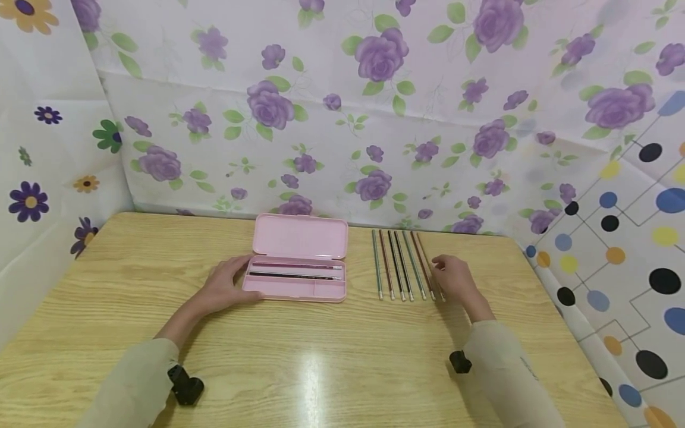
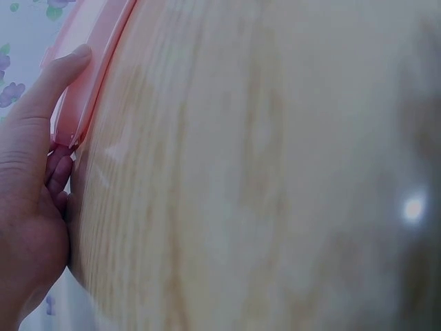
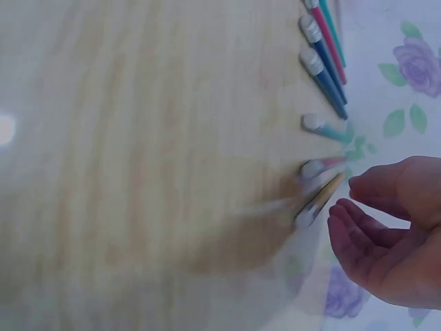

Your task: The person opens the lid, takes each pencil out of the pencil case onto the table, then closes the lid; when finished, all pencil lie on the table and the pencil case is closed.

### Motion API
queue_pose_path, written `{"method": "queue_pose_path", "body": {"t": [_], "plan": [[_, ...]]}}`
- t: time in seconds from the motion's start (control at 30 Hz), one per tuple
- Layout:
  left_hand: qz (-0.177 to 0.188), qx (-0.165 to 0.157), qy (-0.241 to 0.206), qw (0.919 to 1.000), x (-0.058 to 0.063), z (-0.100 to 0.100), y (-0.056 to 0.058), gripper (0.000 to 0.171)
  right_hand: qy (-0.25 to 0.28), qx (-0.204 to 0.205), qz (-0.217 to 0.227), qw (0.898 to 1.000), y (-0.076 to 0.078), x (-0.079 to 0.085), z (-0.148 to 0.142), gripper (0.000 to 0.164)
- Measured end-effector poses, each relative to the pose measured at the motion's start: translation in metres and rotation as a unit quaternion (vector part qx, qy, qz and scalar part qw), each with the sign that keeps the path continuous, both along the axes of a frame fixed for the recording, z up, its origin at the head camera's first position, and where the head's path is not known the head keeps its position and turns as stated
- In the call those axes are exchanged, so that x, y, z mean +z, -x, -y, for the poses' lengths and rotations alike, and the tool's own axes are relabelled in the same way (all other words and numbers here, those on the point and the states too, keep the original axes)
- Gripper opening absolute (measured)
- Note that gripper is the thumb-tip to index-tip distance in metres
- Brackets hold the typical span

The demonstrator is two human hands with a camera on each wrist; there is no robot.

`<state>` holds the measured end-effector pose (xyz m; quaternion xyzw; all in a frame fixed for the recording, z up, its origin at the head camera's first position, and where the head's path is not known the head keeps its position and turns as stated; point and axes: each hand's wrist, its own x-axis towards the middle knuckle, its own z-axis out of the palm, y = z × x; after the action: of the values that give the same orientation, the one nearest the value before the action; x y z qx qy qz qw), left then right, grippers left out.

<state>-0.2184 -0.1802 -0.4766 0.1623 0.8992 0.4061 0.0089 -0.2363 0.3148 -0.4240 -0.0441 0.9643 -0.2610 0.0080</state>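
The pink pencil case (image 1: 330, 291) lies with its lid raised at the back. Two pencils (image 1: 294, 276) rest in its long compartment, one reddish and one dark. My left hand (image 1: 227, 287) grips the case's left end, thumb (image 2: 72, 65) on the front edge and fingers partly hidden behind the end. To the right of the case, several pencils (image 1: 398, 264) in green, dark red and black lie in a row, eraser ends towards me. At the rightmost pencil (image 3: 320, 200), my right hand (image 1: 455, 276) has its thumb and fingertips close by, with a gap between them.
The wooden table (image 1: 267, 356) reaches back to a flower-printed sheet (image 1: 332, 148). A dotted sheet (image 1: 637, 297) stands along the right side, and another flowered sheet (image 1: 48, 148) on the left. Black devices sit on both sleeves.
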Motion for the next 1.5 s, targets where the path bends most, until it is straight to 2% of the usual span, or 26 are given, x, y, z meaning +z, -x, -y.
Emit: {"method": "queue_pose_path", "body": {"t": [0.2,0.5,0.77,0.93,1.1,1.23,1.37,1.5], "plan": [[-0.001,-0.002,0.000,1.0000,0.001,0.000,-0.001,0.092,0.014,0.031,-0.028,0.999,0.009,0.011,0.026,0.031],[-0.006,-0.004,0.002,1.0000,0.000,0.001,0.000,0.092,0.027,0.123,-0.040,0.991,0.014,0.019,0.088,0.029],[-0.014,-0.005,0.000,0.9999,0.001,0.001,-0.001,0.092,0.050,0.217,-0.019,0.975,0.020,0.011,0.144,0.022],[-0.017,-0.005,-0.003,0.9998,0.000,0.002,-0.001,0.091,0.020,0.261,0.007,0.965,0.024,0.008,0.171,0.020],[-0.006,-0.006,-0.001,1.0000,0.000,0.003,0.000,0.092,-0.008,0.309,0.006,0.951,0.030,0.003,0.187,0.019],[-0.004,-0.005,0.003,1.0000,0.000,0.002,0.001,0.092,-0.016,0.311,0.018,0.950,0.034,0.001,0.194,0.018],[-0.007,-0.003,0.003,1.0000,0.000,0.002,0.000,0.090,-0.016,0.294,0.040,0.955,0.036,0.000,0.195,0.018],[-0.010,-0.002,0.003,0.9999,0.000,0.002,0.001,0.090,-0.013,0.285,0.043,0.958,0.036,-0.002,0.194,0.015]]}}
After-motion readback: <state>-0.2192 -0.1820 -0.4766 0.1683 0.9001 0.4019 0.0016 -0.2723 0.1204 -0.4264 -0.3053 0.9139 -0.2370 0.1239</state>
